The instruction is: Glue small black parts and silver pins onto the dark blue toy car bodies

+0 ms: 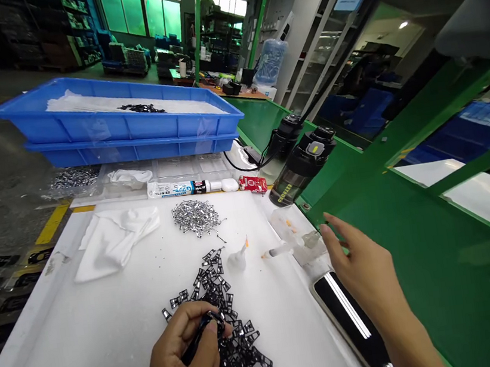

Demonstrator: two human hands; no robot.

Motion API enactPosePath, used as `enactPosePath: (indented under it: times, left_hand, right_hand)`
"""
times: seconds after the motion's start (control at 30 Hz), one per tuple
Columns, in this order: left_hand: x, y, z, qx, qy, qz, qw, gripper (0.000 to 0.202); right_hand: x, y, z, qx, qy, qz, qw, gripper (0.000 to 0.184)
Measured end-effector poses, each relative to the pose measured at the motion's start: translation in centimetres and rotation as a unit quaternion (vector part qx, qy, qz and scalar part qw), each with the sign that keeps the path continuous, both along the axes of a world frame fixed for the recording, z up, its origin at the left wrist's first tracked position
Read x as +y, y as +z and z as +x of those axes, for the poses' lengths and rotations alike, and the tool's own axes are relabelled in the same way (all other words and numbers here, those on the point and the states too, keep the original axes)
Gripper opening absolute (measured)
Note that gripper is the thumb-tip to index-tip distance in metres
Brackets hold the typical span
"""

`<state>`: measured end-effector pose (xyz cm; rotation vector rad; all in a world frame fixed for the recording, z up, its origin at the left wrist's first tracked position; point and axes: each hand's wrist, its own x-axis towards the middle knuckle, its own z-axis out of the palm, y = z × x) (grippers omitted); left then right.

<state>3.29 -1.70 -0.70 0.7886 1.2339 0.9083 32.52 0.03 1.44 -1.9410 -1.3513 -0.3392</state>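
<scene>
- Left hand [177, 355]: clenched around a slim black tool [193, 348], fingers curled and pressed against the heap below. From my remote seat I cannot tell the tool's exact kind.
- Right hand [361, 258]: released, fingers spread, holding nothing, raised near a clear plastic syringe with an orange tip [276, 252].
- Heap of small black openwork frame pieces [241, 358]: lying loose on the bench, directly under the left hand.
- White-topped bench [64, 357]: carries all the items below, except where noted.
- Mound of tiny silver metal parts [196, 217]: above the black heap, towards the bench's far edge.
- Folded white cloth [113, 244]: left of the silver mound.
- Small white dropper bottle with an orange tip [239, 259]: between the black heap and the syringe.
- Black glossy smartphone [351, 320]: at the bench's right edge, just beside the right hand.
- White glue tube with a blue label [177, 187]: along the far edge, next to a red packet [253, 183].
- Two stacked blue plastic crates [114, 119]: beyond the bench, the top one lined with white sheeting and holding a few black pieces.
- Dark insulated bottle with a black lid [302, 165]: on the green bench [417, 257] to the right.
</scene>
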Motion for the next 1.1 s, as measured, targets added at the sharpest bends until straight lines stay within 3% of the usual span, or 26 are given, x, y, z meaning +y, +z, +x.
enactPosePath:
  times: [0.1,0.23,0.37,0.47,0.53,0.6,0.67,0.7,0.77,0.87,0.97,1.1]
  left_hand:
    - [0.3,0.2,-0.3,-0.038,-0.021,-0.022,0.999,0.039]
    - [0.9,0.3,-0.7,-0.212,-0.018,-0.083,0.974,0.038]
    - [1.3,0.1,-0.7,-0.357,-0.011,-0.105,0.928,0.025]
    - [1.4,0.2,-0.7,-0.409,-0.008,-0.117,0.905,0.025]
    - [1.4,0.3,-0.7,-0.426,-0.001,-0.134,0.895,0.03]
    - [1.5,0.4,-0.8,-0.436,-0.006,-0.151,0.887,0.038]
    - [1.5,0.5,-0.8,-0.446,-0.023,-0.165,0.88,0.043]
    - [1.4,0.4,-0.9,-0.449,-0.034,-0.17,0.877,0.042]
    - [1.4,0.3,-0.9,-0.453,-0.056,-0.173,0.873,0.035]
    - [1.2,-0.1,-0.9,-0.463,-0.082,-0.16,0.868,0.027]
    - [1.0,-0.3,-0.9,-0.482,-0.101,-0.143,0.859,0.025]
    - [0.9,-0.5,-0.8,-0.484,-0.118,-0.135,0.857,0.025]
  right_hand:
    - [-1.9,1.8,-3.3,-0.006,-0.044,0.025,0.999,0.043]
    - [-2.2,3.1,-6.9,0.171,0.0,-0.033,0.985,0.044]
    - [0.3,0.6,-7.0,0.369,0.071,-0.111,0.92,0.067]
    - [1.4,-1.7,-6.8,0.456,0.124,-0.114,0.874,0.055]
    - [1.5,-1.9,-7.2,0.498,0.135,-0.067,0.854,0.048]
    - [1.1,-0.6,-8.1,0.525,0.147,-0.012,0.838,0.043]
    - [0.8,1.9,-9.6,0.551,0.183,0.026,0.814,0.035]
    - [0.6,3.3,-10.4,0.568,0.21,0.038,0.795,0.031]
    - [0.5,6.0,-12.2,0.629,0.268,0.069,0.727,0.02]
    - [0.4,8.2,-14.4,0.72,0.322,0.045,0.613,0.032]
    - [0.3,8.0,-15.5,0.768,0.338,-0.031,0.543,0.055]
    - [0.1,6.2,-15.4,0.804,0.312,-0.026,0.506,0.054]
